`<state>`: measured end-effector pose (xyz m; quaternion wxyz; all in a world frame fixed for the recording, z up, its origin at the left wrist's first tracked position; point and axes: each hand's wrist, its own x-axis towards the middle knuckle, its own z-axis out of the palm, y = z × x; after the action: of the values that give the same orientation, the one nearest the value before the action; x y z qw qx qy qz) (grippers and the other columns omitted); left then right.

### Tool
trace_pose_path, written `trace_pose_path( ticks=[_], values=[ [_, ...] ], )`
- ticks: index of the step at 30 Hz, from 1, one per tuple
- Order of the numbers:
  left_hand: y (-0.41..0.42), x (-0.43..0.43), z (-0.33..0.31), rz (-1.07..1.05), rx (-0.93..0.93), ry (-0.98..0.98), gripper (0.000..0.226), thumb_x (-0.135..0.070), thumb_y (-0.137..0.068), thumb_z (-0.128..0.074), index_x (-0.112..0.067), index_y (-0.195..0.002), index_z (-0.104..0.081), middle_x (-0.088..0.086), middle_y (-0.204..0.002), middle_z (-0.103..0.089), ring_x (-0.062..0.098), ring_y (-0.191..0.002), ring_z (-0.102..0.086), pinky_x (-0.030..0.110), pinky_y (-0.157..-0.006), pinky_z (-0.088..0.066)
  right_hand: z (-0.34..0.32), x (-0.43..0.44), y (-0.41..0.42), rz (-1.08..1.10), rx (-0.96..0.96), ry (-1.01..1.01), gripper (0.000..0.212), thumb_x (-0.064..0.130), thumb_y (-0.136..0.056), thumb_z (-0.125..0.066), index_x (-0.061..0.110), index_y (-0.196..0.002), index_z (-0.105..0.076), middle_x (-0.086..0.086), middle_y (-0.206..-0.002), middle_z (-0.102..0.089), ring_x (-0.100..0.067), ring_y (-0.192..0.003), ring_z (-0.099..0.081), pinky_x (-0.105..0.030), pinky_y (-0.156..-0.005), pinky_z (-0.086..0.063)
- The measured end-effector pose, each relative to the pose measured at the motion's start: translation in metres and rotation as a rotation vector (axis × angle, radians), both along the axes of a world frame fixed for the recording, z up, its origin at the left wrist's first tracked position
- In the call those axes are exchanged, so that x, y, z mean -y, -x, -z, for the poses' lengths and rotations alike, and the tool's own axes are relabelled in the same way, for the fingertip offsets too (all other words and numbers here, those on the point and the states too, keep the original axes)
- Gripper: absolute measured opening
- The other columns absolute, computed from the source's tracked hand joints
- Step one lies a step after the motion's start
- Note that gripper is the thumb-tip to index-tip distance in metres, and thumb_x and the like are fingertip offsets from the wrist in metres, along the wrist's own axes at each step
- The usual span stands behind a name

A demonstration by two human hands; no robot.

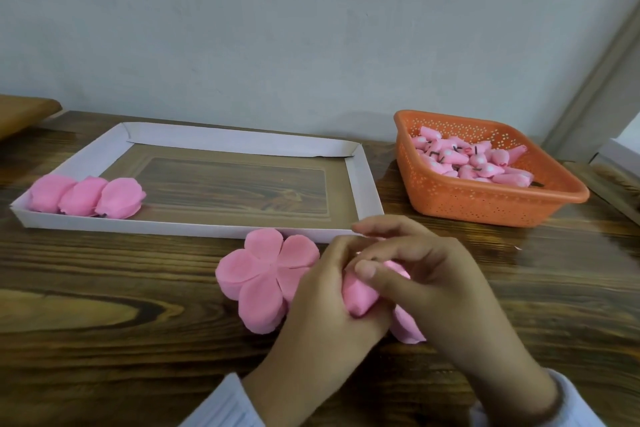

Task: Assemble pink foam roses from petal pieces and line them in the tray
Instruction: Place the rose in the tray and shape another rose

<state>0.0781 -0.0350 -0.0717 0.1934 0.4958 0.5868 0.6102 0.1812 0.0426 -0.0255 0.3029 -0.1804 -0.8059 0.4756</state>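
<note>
Pale ribbed cuffs (pixel 225 406) sit at the bottom edge of my feed, and just past them both hands meet over the work. My left hand (pixel 322 295) curls round a half-built rose (pixel 358 295), a soft, matte pink foam roll with smooth wrapped sides, held just above the table in front of the tray's near right corner. My right hand (pixel 436 274) comes in from the other side. Its thumb presses on the top of the roll and its forefinger bends over a short dark stub poking out there, so the rose is pinched between them. The other right fingers are loosely bent and raised clear above it.

Beneath the hands lies a stack of flat petal pieces (pixel 263 274), each cut into rounded lobes with slits between, with slightly crinkled edges. One lobe shows under my right palm.

Beyond it stands the tray (pixel 363 184), a shallow rectangle with folded white card walls and a wood-grain bottom. Three finished roses (pixel 86 198) lie on their sides in its near left corner, touching in a row.

To the right, apart from the tray, is an orange plastic basket (pixel 485 204) with perforated walls, holding a heap of small pink cone-shaped buds (pixel 474 163) with dark stems.

Everything rests on a dark, strongly grained wooden table (pixel 104 305) against a plain pale wall (pixel 311 28).
</note>
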Motion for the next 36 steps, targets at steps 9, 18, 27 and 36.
trace_pose_path(
  ticks=[9,18,27,36],
  values=[
    [-0.007,0.010,-0.003,-0.097,-0.260,-0.132,0.085,-0.030,-0.066,-0.066,-0.020,-0.142,-0.029,-0.013,-0.136,-0.044,0.014,-0.124,-0.049,0.016,-0.098,-0.038,-0.002,-0.004,-0.005,0.227,-0.029,-0.574,0.018,0.037,-0.081,-0.059,0.030,-0.075,-0.075,0.012,-0.126,-0.056,-0.019,-0.129,-0.042,-0.041,-0.106,-0.035],
    [-0.003,0.008,0.000,0.107,-0.055,-0.145,0.107,-0.007,-0.069,-0.075,-0.046,-0.144,-0.010,-0.003,-0.095,-0.066,0.010,-0.094,-0.068,0.023,-0.078,-0.055,-0.002,0.007,-0.001,-0.012,0.020,-0.191,0.008,0.048,-0.066,-0.069,0.042,-0.065,-0.073,0.028,-0.139,-0.045,-0.003,-0.142,-0.024,-0.025,-0.114,-0.022],
    [0.000,0.004,-0.005,0.153,0.034,-0.012,0.043,-0.024,-0.078,-0.070,-0.037,-0.116,-0.053,-0.018,-0.106,-0.067,0.002,-0.095,-0.067,0.018,-0.073,-0.055,0.002,0.005,-0.004,0.118,-0.139,-0.053,0.011,0.041,-0.069,-0.068,0.034,-0.062,-0.074,0.019,-0.114,-0.065,-0.004,-0.120,-0.056,-0.031,-0.088,-0.050],
    [0.003,0.004,-0.001,0.111,-0.097,0.169,0.048,-0.041,-0.083,-0.061,-0.050,-0.125,-0.039,-0.028,-0.112,-0.057,-0.011,-0.104,-0.055,0.024,-0.090,-0.051,-0.003,-0.008,-0.010,0.114,-0.026,-0.133,0.011,0.027,-0.081,-0.073,0.028,-0.071,-0.071,0.006,-0.081,-0.071,-0.015,-0.078,-0.067,-0.034,-0.070,-0.051]
  ],
)
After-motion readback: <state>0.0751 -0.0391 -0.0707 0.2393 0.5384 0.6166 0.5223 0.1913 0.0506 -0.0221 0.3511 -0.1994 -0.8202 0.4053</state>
